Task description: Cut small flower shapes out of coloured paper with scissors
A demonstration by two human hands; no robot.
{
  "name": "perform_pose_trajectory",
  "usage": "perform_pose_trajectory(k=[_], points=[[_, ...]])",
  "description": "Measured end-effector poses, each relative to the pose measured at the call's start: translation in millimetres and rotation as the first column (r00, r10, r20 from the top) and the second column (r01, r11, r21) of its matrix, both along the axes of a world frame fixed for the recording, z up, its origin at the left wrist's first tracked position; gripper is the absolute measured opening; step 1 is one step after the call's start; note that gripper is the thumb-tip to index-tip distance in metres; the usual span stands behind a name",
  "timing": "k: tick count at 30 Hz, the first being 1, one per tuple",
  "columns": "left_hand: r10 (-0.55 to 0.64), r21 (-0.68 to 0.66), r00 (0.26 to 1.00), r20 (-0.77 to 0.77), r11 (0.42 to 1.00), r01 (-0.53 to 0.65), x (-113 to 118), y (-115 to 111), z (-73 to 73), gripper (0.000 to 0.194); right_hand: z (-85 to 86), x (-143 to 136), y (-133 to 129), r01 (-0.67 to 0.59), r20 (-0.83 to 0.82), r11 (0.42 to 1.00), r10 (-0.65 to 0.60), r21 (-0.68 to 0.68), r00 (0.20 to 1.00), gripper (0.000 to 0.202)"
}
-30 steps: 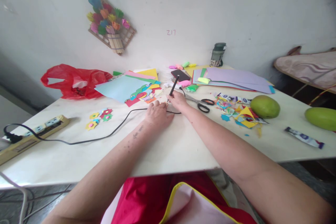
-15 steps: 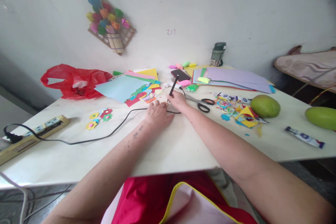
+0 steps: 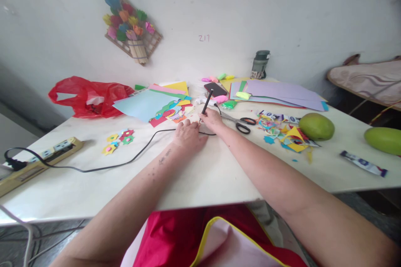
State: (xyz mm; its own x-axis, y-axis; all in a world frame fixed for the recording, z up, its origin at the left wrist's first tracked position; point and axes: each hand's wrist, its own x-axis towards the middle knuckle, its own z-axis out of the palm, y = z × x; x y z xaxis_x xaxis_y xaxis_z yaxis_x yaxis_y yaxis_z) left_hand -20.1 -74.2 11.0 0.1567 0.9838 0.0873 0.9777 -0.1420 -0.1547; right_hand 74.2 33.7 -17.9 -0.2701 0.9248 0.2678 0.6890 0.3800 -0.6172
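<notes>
My right hand [image 3: 212, 120] is closed around a black pen [image 3: 207, 102], which leans with its lower tip down near my left fingertips. My left hand [image 3: 188, 133] lies on the white table [image 3: 206, 175] with its thumb stretched to the right. A small orange scrap, perhaps paper, shows by its fingers; most of what lies there is hidden. Under that hand passes a black cord [image 3: 138, 158]. Just right of my right hand lie black-handled scissors [image 3: 243, 127]. Coloured paper cutouts [image 3: 175, 112] are heaped beyond my left hand.
Finished-looking paper flowers [image 3: 128, 137] and a power strip [image 3: 59, 154] lie left, a red plastic bag [image 3: 90, 100] behind them. Paper scraps [image 3: 293, 137], a glue tube [image 3: 363, 163] and green fruits [image 3: 316, 126] are right. A phone [image 3: 215, 89], paper sheets [image 3: 275, 92] and a bottle [image 3: 260, 64] stand farther back.
</notes>
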Motion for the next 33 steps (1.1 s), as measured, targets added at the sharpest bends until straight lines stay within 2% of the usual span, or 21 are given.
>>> perform_pose_trajectory(k=[33], points=[[0.001,-0.001,1.000,0.005,1.000,-0.001,-0.3,1.2,-0.6,0.047,0.1,-0.2,0.1,-0.019,-0.020,1.000,0.019,-0.003,1.000,0.026]])
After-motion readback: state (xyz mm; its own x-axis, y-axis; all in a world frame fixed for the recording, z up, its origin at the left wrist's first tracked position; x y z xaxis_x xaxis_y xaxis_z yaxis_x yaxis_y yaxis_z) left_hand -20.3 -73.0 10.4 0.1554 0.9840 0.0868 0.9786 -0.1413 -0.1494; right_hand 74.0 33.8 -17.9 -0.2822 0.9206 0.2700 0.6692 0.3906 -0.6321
